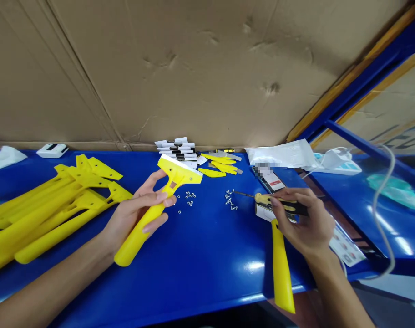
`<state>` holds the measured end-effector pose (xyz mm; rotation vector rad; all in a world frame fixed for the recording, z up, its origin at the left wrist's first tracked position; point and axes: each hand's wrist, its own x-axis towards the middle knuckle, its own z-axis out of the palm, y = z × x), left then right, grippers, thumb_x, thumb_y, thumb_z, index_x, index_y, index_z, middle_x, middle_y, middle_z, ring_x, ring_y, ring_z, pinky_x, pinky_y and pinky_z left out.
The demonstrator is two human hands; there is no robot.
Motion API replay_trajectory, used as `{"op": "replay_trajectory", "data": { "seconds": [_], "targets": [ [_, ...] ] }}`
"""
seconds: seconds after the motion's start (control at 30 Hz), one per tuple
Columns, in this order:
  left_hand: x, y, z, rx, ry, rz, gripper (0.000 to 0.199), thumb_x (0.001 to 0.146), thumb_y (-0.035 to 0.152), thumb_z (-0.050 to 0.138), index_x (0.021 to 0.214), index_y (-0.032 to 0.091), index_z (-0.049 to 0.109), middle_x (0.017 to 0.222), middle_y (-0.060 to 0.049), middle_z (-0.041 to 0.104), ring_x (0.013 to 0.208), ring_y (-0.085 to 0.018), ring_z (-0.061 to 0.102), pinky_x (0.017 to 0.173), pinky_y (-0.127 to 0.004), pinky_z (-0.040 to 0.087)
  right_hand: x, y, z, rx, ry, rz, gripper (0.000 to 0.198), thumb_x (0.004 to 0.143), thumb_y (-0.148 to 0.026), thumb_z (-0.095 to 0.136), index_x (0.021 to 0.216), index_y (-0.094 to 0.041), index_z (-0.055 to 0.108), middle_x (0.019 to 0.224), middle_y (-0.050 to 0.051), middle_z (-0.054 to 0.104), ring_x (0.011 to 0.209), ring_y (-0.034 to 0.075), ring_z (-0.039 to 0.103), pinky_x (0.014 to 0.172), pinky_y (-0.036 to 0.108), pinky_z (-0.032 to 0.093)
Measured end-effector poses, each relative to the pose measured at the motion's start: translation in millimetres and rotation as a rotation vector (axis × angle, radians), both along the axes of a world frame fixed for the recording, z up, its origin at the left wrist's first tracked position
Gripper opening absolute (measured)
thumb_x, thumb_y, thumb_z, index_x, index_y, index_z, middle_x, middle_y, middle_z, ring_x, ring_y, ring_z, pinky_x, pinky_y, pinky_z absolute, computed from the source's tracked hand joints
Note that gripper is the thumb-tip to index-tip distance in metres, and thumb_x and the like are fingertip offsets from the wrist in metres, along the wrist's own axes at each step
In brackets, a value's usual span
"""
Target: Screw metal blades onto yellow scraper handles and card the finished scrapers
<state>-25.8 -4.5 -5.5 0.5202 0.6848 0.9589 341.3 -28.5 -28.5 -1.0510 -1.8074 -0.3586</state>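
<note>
A yellow scraper (139, 237) is gripped around its handle by my left hand (144, 205), its wide head tilted up and away from me. One screw shows in the head's right side. My right hand (306, 218) is closed on a screwdriver (262, 198), whose thin shaft points left. By the tip lies a small pile of screws (229, 200). Several nuts (190, 197) are scattered between the two hands. Beneath my right hand is another yellow scraper (282, 273), its head partly hidden by the hand and its handle reaching over the table's front edge.
Yellow scraper handles (57, 205) are heaped at left. Behind the nuts are white-wrapped pieces (176, 150), yellow plates (221, 165) and another screwdriver (224, 151). A phone (270, 180), a white bag (282, 154) and a power strip (344, 166) lie at right. A cable (376, 205) hangs there.
</note>
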Motion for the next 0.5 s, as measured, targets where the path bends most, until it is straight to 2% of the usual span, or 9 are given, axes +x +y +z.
{"op": "replay_trajectory", "data": {
  "seconds": [0.17,0.3,0.5],
  "targets": [
    [2.7,-2.1,0.6,0.01,0.024,-0.023,0.056,0.089,0.009,0.069,0.138,0.035,0.059,0.082,0.001,0.056,0.036,-0.004,0.041,0.033,-0.017,0.04,0.6,0.0,1.4,0.002,0.021,-0.005,0.038,0.085,-0.011,0.082,0.11,-0.028,0.06,0.092,0.006,0.075,0.079,0.027,0.078,0.064,0.04,0.064],
    [4.1,-1.0,2.2,0.027,0.044,-0.026,0.064,0.089,0.008,0.069,0.145,0.034,0.053,0.084,0.001,0.059,0.037,-0.004,0.041,0.033,-0.016,0.038,2.7,1.1,2.8,0.023,0.056,-0.018,0.036,0.085,-0.012,0.083,0.108,-0.029,0.061,0.092,0.006,0.075,0.08,0.028,0.077,0.066,0.043,0.064],
    [8.6,-1.4,5.9,0.063,0.078,-0.073,0.07,0.095,0.01,0.067,0.159,0.024,0.042,0.085,-0.002,0.063,0.041,-0.004,0.045,0.035,-0.014,0.038,3.8,8.5,21.0,0.176,0.082,0.046,0.038,0.078,-0.009,0.088,0.104,-0.024,0.064,0.089,0.004,0.076,0.075,0.025,0.077,0.065,0.04,0.064]
  ]
}}
